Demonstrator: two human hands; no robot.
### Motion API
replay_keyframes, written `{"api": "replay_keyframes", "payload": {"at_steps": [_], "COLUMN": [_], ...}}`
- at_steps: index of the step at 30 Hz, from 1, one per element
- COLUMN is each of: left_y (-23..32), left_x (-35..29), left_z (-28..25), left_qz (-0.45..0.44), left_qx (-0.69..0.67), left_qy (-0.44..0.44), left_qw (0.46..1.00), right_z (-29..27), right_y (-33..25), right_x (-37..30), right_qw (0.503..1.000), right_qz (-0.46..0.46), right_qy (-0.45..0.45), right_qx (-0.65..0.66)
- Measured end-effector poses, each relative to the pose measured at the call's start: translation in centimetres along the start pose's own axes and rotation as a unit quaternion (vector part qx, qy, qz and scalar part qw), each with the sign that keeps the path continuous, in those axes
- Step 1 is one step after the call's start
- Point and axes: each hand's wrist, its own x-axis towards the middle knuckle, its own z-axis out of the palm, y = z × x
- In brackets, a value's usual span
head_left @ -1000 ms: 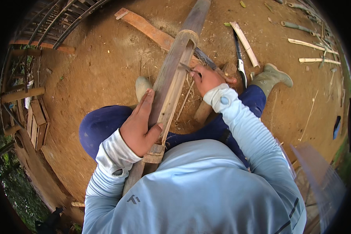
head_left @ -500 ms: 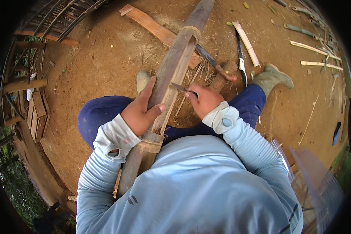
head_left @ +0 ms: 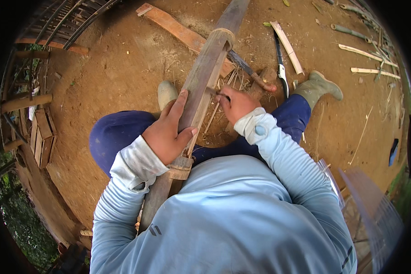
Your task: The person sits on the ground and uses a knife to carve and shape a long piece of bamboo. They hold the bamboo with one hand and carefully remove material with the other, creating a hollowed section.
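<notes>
A thick bamboo pole (head_left: 199, 86) slants away from my lap, with a long slot cut along its right side. Two bands ring it, a thin one (head_left: 223, 32) at the far end of the slot and a wider one (head_left: 180, 168) by my belly. My left hand (head_left: 168, 132) lies on the pole from the left, fingers stretched along it and thumb apart near the slot's edge. At the right edge, my right hand (head_left: 239, 106) pinches a small knife (head_left: 212, 91), its blade against the slot. Its handle is mostly hidden in my fingers.
Beyond the pole lie an orange-brown plank (head_left: 173, 26), a long-bladed tool with a wooden handle (head_left: 253, 75) and a white-handled saw (head_left: 281, 68). Split bamboo strips (head_left: 287, 48) and poles (head_left: 351, 32) are at the right. A wooden crate (head_left: 42, 137) stands at the left.
The pole has rolled to the right, so less of the slot shows. My left hand has shifted slightly right with it. The knife has moved slightly up and right, toward the slot's edge.
</notes>
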Motion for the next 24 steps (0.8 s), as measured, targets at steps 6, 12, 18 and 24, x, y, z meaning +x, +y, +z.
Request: {"api": "replay_keyframes", "payload": {"at_steps": [6, 12, 18, 24], "left_y": [0.4, 0.8, 0.4, 0.6], "left_x": [-0.5, -0.4, -0.5, -0.6], "left_z": [-0.3, -0.1, -0.1, 0.3], "left_qz": [-0.029, -0.022, -0.001, -0.015], "left_qx": [-0.003, 0.009, 0.023, 0.034], "left_qy": [-0.008, -0.011, -0.001, -0.006], "left_qw": [1.000, 1.000, 1.000, 0.999], "right_z": [-0.1, -0.5, -0.1, 0.2], "right_y": [-1.1, -1.5, -1.5, -1.4], "right_x": [-1.3, -1.3, -2.5, -1.5], "right_qw": [0.998, 0.999, 1.000, 0.999], "right_qz": [-0.007, 0.002, -0.005, -0.025], "right_qy": [-0.064, -0.052, -0.028, -0.018], "right_qx": [0.001, -0.008, -0.012, -0.036]}}
